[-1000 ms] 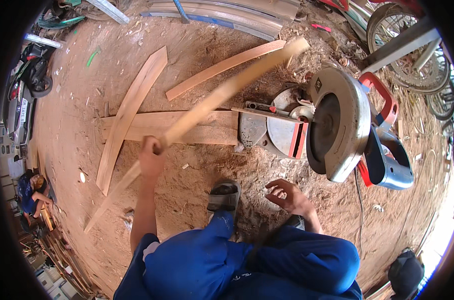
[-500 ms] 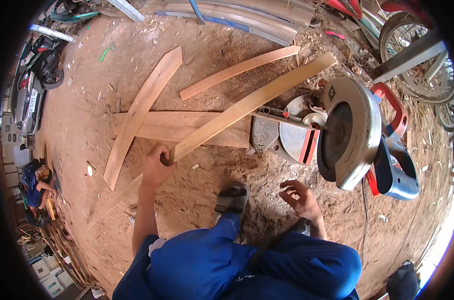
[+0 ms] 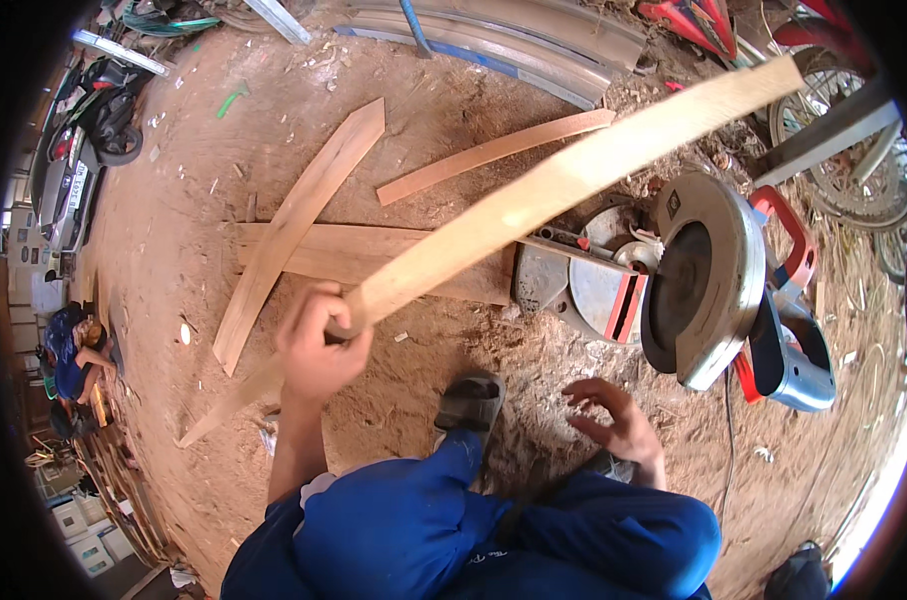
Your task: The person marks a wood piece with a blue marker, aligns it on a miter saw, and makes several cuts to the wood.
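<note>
My left hand [image 3: 321,343] is closed round a long pale wooden board [image 3: 534,196], which slants up from the lower left to the far right and is raised off the ground. Its far end rises past the miter saw [image 3: 699,275] on my right. Fingers half curled and apart, my right hand [image 3: 615,420] hangs over the dirt just below the saw, holding nothing. Beneath the held board lies a wide brown plank [image 3: 324,248], with another pointed plank [image 3: 299,235] across it. A shorter narrow strip of wood [image 3: 494,155] rests beyond them.
Long metal profiles [image 3: 494,45] lie along the far side. A spoked wheel [image 3: 832,150] and a grey metal bar [image 3: 824,140] stand at the far right. A cord [image 3: 731,430] trails from the saw. At the left are a parked motorcycle [image 3: 104,125] and a crouching person [image 3: 69,350].
My left hand has lifted the board, and its far end has swung up and to the right, closer to me. My right hand has shifted slightly right and down.
</note>
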### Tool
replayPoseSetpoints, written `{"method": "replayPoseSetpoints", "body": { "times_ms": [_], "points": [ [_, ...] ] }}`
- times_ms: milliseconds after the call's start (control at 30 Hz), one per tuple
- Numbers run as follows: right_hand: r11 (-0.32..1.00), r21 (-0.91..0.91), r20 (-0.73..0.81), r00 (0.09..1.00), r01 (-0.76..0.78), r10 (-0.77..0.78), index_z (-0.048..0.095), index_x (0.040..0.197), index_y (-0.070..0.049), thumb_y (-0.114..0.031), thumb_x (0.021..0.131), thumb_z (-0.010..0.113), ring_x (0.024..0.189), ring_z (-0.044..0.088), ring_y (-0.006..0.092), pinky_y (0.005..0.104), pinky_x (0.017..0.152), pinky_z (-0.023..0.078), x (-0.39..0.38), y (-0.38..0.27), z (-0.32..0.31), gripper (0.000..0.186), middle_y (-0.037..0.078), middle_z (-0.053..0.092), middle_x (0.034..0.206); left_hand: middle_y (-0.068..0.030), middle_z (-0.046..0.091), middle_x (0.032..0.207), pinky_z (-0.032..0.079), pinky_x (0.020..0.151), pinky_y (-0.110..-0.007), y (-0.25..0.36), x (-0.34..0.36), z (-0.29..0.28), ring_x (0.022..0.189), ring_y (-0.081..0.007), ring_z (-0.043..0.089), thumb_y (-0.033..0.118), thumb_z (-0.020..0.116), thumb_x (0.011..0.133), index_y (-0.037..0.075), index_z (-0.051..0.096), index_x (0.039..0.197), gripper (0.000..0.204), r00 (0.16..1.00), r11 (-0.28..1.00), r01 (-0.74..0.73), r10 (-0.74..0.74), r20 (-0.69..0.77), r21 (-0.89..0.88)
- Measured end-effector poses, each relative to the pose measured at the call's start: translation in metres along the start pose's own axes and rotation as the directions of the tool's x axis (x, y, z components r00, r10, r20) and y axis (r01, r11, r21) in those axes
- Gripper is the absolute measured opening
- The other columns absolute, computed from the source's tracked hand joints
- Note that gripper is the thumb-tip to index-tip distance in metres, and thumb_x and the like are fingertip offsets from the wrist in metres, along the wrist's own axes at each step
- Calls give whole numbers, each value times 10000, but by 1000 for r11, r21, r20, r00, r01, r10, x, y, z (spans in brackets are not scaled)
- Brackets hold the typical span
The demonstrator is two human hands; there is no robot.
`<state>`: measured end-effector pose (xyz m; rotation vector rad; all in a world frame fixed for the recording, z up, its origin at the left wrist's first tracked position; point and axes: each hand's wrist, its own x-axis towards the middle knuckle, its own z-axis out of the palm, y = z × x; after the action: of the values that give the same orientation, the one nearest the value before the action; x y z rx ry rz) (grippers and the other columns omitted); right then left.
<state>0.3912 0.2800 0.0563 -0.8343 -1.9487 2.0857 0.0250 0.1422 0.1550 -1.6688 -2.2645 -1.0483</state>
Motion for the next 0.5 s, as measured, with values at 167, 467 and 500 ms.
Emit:
{"method": "replayPoseSetpoints", "body": {
  "times_ms": [167,467,500],
  "points": [
    [908,50,185,890,415,-417,673,1113,-2,-66,799,820,1114,663,332,412,846,551,-26,-108,-41,352,209,686,1144,-144,638,870,509,579,-298,12,-2,-5,715,-259,642,-58,755,640,70,503,765,309,998,998,-70,70,-5,6],
    [151,-974,20,732,167,-681,621,1216,-88,-218,763,821,1318,463,456,568,1042,439,-12,-233,-44,512,260,452,1418,-86,589,816,453,500,-311,49,-2,-13,596,-162,555,-64,745,689,71,517,798,287,981,977,-35,74,180,-211],
    [67,-992,35,758,104,-652,612,1268,-97,-196,722,836,1373,400,468,592,1100,388,7,-239,-34,598,253,404,1478,-90,592,830,454,501,-316,52,-7,-13,596,-162,557,-61,749,689,72,519,798,288,973,969,-9,65,222,-248]
  ]
}}
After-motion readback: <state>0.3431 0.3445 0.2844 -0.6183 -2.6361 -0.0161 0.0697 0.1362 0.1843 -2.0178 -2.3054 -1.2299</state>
